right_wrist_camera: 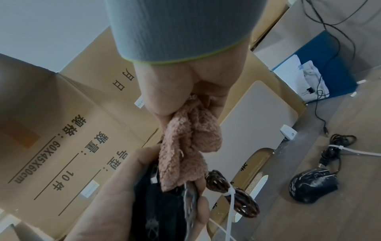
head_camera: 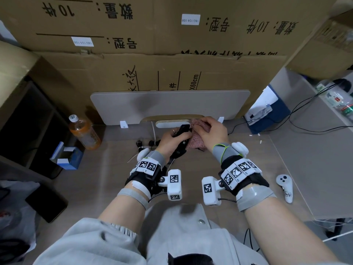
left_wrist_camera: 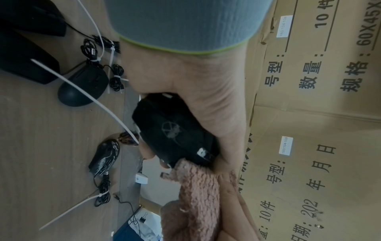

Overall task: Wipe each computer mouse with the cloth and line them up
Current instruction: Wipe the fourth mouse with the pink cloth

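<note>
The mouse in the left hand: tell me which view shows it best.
Left wrist view: the black mouse fills the centre, faded logo visible. In the head view hands mostly hide it; the right wrist view shows only a dark edge.

1. The mouse (head_camera: pixel 182 131) is mostly covered by the left hand (head_camera: pixel 170 139) in the head view.
2. The cloth (head_camera: pixel 198 139) beside the mouse lies largely under the right hand (head_camera: pixel 211 131).
3. In the right wrist view the mouse (right_wrist_camera: pixel 163 210) is cut off by the bottom edge.
4. Its faded logo (left_wrist_camera: pixel 171 128) is too worn to read.
</note>
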